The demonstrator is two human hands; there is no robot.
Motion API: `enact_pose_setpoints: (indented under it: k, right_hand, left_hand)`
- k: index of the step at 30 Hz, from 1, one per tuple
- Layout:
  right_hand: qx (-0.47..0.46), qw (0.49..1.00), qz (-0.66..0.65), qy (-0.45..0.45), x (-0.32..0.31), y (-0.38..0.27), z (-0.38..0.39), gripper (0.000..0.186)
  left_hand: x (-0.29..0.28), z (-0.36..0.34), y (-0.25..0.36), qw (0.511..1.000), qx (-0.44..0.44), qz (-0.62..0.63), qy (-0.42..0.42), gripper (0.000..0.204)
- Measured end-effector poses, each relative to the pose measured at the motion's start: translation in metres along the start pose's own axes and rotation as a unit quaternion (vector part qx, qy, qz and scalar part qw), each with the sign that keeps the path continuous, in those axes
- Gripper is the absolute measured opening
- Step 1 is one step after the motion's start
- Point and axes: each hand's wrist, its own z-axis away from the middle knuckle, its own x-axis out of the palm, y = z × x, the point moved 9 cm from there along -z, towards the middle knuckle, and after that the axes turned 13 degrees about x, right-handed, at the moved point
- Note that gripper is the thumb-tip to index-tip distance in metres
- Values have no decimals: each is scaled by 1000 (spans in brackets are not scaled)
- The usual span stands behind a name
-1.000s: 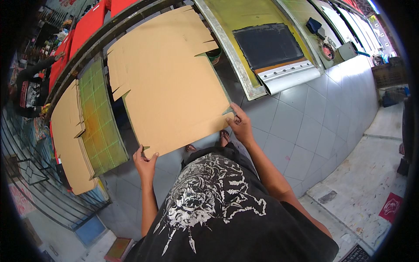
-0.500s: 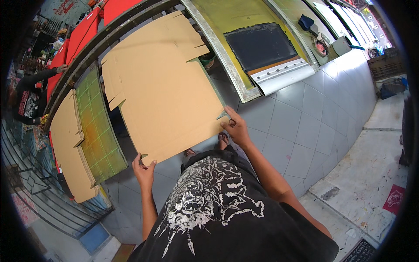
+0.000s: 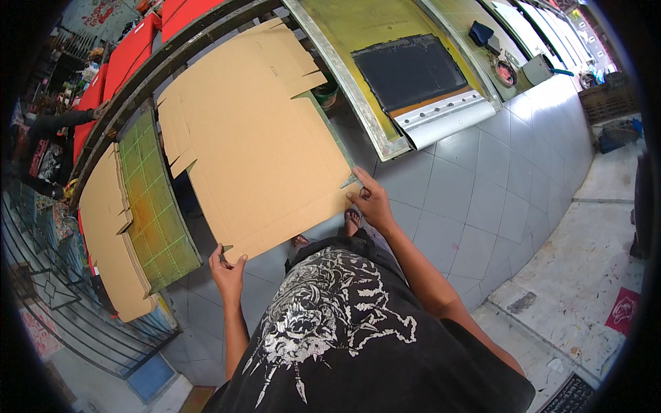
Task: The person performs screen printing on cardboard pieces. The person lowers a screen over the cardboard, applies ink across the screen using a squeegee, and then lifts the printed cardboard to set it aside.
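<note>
A large flat brown cardboard sheet (image 3: 255, 138) with slots cut into its sides stretches out in front of me, over a green board whose edge shows at its right. At its near left corner, my left hand (image 3: 228, 272) pinches the edge between thumb and fingers. My right hand (image 3: 371, 199) grips the near right corner, its fingertips next to a small notch. The sheet's far end reaches toward a dark metal rail (image 3: 186, 47).
A screen-printing frame (image 3: 392, 150) with black ink and a wide squeegee (image 3: 447, 122) lies to the right. At left are a green gridded board (image 3: 155, 206) and stacked cardboard (image 3: 107, 234). Another person (image 3: 45, 148) stands at far left, beside red panels (image 3: 131, 58).
The cardboard sheet has shifted very slightly to the left at its far end. Both hands keep their places on its corners. The other person's arm has moved a little.
</note>
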Motion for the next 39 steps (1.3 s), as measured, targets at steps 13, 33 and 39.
enact_pose_setpoints:
  k: [13,33,39]
  right_hand:
    - [-19,999,-28,0,1,3,0,57]
    - [19,1000,-6,18,5,-9,-2,40]
    - [17,999,11,26,7,-17,2,40]
  left_hand:
    - [4,0,-3,999,21,44,20,60]
    - [16,11,-46,961,-8,265,85,60]
    - [21,8,-46,957,-14,280,81,61]
